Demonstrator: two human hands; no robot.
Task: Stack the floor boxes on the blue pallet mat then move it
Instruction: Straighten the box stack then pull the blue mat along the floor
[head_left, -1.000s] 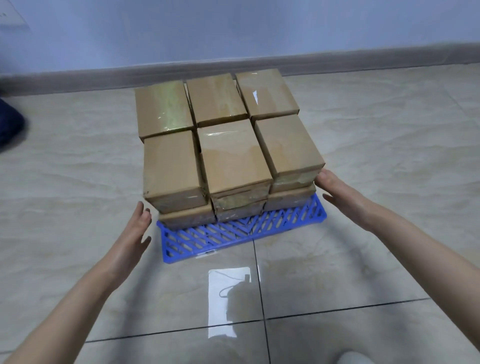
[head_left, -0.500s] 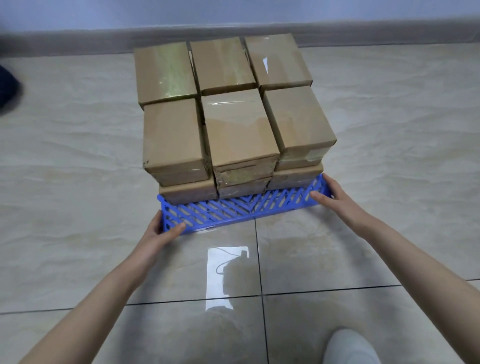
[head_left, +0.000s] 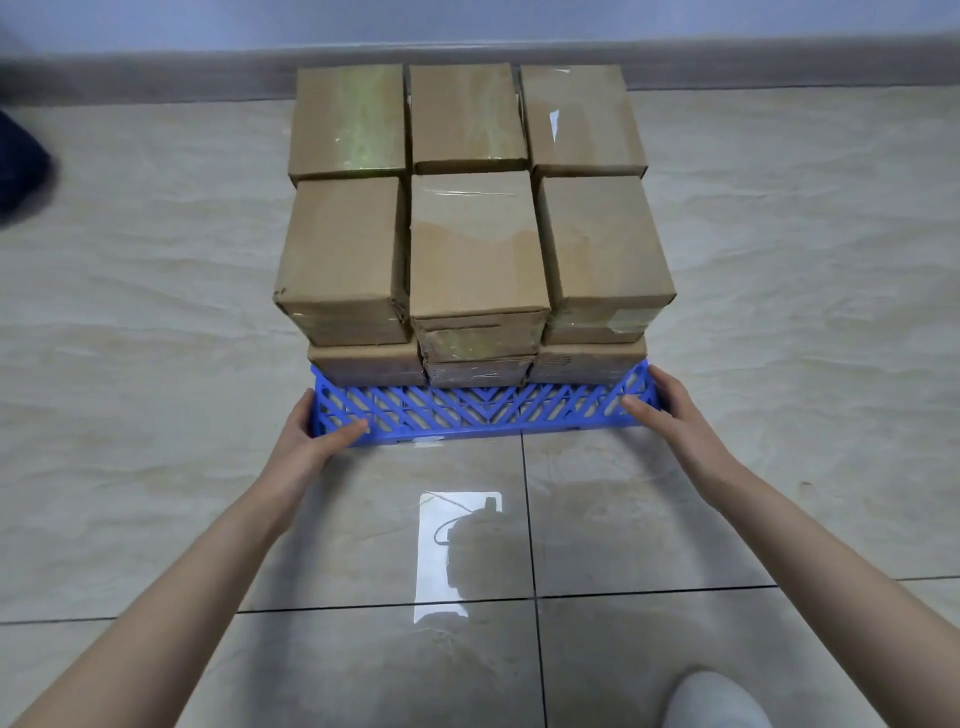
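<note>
- Head view has our blue pallet mat (head_left: 483, 413) lying flat on the tiled floor (head_left: 156, 364) dead ahead, its long near edge running left-right across us
- boxes (head_left: 475, 244) are all on it, packed tight, at least two high
- our left hand (head_left: 311, 436) grips the near-left corner, thumb on the lattice, fingers curled round the end; right hand (head_left: 670, 410) mirrors it on the near-right corner
- both hands look equally close, so we reckon an even pull matters or the stack tips
- white shoe (head_left: 711, 701) bottom right, well apart

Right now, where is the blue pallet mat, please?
The blue pallet mat lies centre-frame on the floor beneath the boxes, left hand and right hand gripping its near corners.
</note>
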